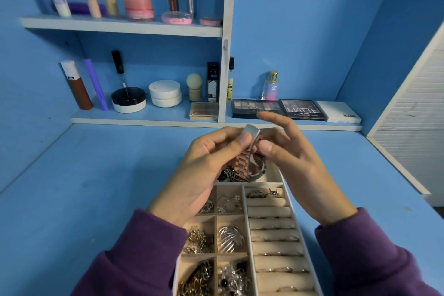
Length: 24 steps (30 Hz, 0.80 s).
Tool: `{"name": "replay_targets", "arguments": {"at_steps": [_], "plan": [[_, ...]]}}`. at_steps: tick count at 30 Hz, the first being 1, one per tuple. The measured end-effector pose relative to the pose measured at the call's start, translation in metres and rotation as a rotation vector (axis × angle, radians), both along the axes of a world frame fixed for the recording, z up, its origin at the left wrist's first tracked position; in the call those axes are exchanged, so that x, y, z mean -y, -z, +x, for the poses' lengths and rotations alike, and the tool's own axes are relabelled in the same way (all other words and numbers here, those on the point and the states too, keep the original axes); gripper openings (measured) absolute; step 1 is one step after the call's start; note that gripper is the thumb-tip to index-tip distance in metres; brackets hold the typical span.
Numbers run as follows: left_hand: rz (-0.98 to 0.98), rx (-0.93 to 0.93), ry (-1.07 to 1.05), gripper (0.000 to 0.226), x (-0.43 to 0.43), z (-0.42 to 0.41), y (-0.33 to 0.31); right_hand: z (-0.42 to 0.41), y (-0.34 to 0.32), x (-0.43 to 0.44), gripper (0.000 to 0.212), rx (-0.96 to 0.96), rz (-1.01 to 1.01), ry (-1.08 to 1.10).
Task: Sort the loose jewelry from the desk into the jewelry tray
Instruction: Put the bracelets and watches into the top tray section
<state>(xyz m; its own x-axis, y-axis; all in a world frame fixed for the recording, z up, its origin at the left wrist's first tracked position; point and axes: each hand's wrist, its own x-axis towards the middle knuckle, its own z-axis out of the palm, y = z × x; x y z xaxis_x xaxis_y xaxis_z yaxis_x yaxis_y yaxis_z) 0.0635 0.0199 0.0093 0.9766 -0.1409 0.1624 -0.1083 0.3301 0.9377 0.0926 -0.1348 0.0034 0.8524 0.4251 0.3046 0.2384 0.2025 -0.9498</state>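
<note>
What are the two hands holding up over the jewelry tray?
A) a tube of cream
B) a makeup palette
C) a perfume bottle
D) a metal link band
D: the left hand and the right hand both pinch a metal link band, pinkish and silver, above the jewelry tray.

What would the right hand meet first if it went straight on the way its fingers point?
Probably the eyeshadow palette on the lower shelf; the right hand points its fingers over the watch toward it, though depth is unclear.
</note>
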Motion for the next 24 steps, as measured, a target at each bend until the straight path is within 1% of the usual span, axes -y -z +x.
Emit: {"name": "replay_targets", "arguments": {"at_steps": [2, 5, 7, 8, 10, 13, 15, 16, 17, 19, 20, 21, 22, 24], "plan": [[-0.043, -0.039, -0.045, 0.022, -0.002, 0.002, 0.0, -0.002, 0.004, -0.004, 0.055, 0.089, -0.06, 0.107], [-0.148, -0.094, -0.083, 0.034, -0.004, 0.004, -0.001, -0.004, 0.008, -0.008, 0.045, 0.267, -0.275, 0.23], [-0.244, -0.111, -0.102, 0.032, -0.004, 0.005, -0.003, -0.002, 0.013, -0.01, 0.038, 0.335, -0.396, 0.228], [-0.281, -0.12, -0.113, 0.029, -0.005, 0.005, -0.004, -0.001, 0.015, -0.011, 0.036, 0.35, -0.412, 0.221], [-0.322, -0.154, -0.12, 0.024, -0.006, 0.006, -0.003, 0.0, 0.016, -0.012, 0.032, 0.334, -0.368, 0.225], [-0.305, -0.212, -0.11, 0.022, -0.007, 0.007, -0.001, 0.001, 0.01, -0.009, 0.021, 0.185, -0.186, 0.156], [-0.189, -0.235, -0.119, 0.019, -0.005, 0.006, 0.0, 0.001, 0.004, -0.004, 0.017, 0.09, -0.065, 0.084], [-0.072, -0.222, -0.147, 0.02, -0.004, 0.006, 0.001, 0.001, 0.001, -0.002, 0.013, 0.063, -0.023, 0.06], [0.085, -0.19, -0.199, 0.02, -0.003, 0.005, 0.002, 0.001, -0.001, -0.001, 0.01, 0.045, 0.01, 0.043], [0.395, -0.077, -0.339, 0.018, -0.002, 0.003, 0.004, 0.001, -0.004, 0.002, 0.011, 0.001, 0.033, 0.03], [0.473, -0.002, -0.368, 0.015, -0.002, 0.002, 0.003, 0.001, -0.005, 0.004, 0.014, -0.021, 0.015, 0.021], [0.502, 0.057, -0.338, 0.013, -0.001, 0.002, 0.001, 0.001, -0.005, 0.005, 0.016, -0.033, -0.017, 0.007], [0.52, 0.088, -0.262, 0.017, 0.0, 0.003, -0.002, 0.002, -0.004, 0.006, 0.018, -0.035, -0.055, -0.017], [0.555, 0.071, -0.08, 0.028, 0.002, 0.004, -0.008, 0.004, -0.002, 0.008, 0.021, -0.035, -0.122, -0.083]]}}
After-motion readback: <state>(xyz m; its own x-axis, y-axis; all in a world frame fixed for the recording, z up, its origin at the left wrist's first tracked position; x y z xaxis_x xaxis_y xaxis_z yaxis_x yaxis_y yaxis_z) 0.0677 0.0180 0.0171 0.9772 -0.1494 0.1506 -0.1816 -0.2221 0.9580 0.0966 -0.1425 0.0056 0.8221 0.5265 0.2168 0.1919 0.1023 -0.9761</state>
